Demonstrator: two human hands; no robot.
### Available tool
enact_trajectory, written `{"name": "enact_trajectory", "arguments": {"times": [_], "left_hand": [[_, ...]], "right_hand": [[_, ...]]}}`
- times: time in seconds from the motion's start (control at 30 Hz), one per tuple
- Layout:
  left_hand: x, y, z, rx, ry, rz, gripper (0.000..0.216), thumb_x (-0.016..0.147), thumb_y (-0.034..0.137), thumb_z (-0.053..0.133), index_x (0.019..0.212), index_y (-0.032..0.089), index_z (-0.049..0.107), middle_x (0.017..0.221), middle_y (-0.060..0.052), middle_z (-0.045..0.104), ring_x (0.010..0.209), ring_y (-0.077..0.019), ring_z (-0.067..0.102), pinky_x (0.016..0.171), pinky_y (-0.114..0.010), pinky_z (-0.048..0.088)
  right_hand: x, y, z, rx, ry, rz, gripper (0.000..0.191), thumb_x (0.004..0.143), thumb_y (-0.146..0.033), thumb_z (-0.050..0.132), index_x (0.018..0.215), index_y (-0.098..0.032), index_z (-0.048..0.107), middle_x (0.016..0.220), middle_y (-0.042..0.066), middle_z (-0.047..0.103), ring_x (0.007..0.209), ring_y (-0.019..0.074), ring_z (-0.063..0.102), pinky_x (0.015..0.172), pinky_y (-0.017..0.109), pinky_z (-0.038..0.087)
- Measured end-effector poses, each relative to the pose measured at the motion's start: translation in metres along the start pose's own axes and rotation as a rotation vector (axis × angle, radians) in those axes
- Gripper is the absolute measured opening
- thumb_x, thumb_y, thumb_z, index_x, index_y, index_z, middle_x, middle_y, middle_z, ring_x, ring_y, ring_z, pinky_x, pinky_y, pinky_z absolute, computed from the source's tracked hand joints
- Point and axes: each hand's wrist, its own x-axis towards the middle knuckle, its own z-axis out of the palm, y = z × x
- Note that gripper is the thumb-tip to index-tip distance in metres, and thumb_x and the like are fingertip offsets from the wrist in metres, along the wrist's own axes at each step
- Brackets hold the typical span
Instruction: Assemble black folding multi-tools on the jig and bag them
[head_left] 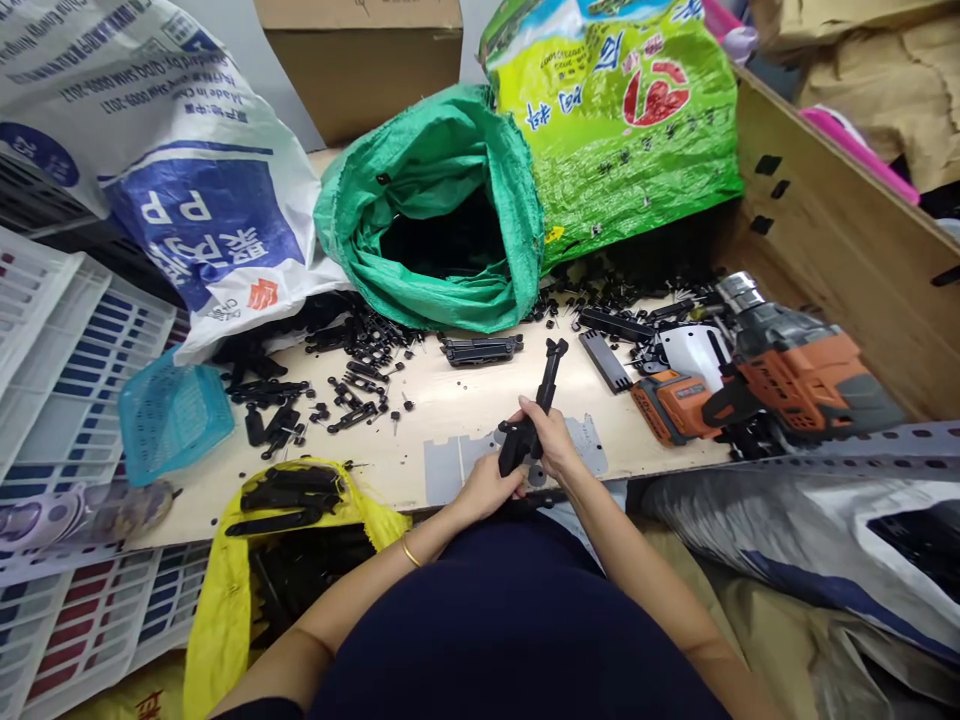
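Observation:
Both my hands hold one long black plastic part [546, 385] over the front edge of the wooden bench [420, 400]. My left hand [486, 488] is closed around its lower end, and my right hand [553, 435] grips its middle from the right side. The upper end points away from me and has a small forked tip. Beneath the hands lie flat grey sheet pieces [444, 470]. A similar black folded part [481, 350] rests on the bench just beyond. Small black pieces [360, 390] with pins are scattered to the left.
A green woven sack [337, 220] stands open at the back. An orange cordless power tool [814, 375] lies at right. At left are a blue basket [176, 415] and a yellow sack [225, 610] of black parts. A wooden board [847, 210] walls the right side.

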Motion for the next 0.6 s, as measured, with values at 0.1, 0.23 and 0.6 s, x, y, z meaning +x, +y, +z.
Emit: {"name": "enact_trajectory", "arguments": {"times": [0.1, 0.23, 0.6], "left_hand": [[0.006, 0.002, 0.007, 0.050, 0.153, 0.020, 0.016, 0.079, 0.028, 0.054, 0.067, 0.018, 0.054, 0.058, -0.003, 0.063, 0.054, -0.0171, 0.062, 0.056, -0.028, 0.050], [0.011, 0.002, 0.006, 0.050, 0.155, 0.060, 0.020, 0.079, 0.030, 0.055, 0.064, 0.018, 0.053, 0.056, -0.002, 0.062, 0.054, -0.0165, 0.062, 0.055, -0.027, 0.048], [0.012, 0.001, -0.014, -0.710, -0.318, -0.087, 0.089, 0.071, 0.085, 0.028, 0.118, 0.013, 0.051, 0.057, 0.000, 0.059, 0.037, -0.0117, 0.051, 0.038, -0.022, 0.039]], "right_hand": [[0.006, 0.001, 0.005, 0.016, 0.130, -0.123, 0.046, 0.067, -0.058, 0.065, 0.051, -0.015, 0.059, 0.049, 0.003, 0.060, 0.045, 0.0112, 0.052, 0.048, 0.024, 0.042], [0.012, 0.003, 0.008, -0.010, 0.193, -0.247, 0.048, 0.068, -0.058, 0.065, 0.046, -0.017, 0.051, 0.050, 0.004, 0.061, 0.049, 0.0123, 0.055, 0.052, 0.024, 0.044], [-0.015, 0.017, 0.007, -0.084, 0.214, -0.135, 0.046, 0.068, -0.061, 0.062, 0.055, -0.018, 0.054, 0.050, -0.001, 0.057, 0.040, 0.0097, 0.045, 0.040, 0.023, 0.034]]}}
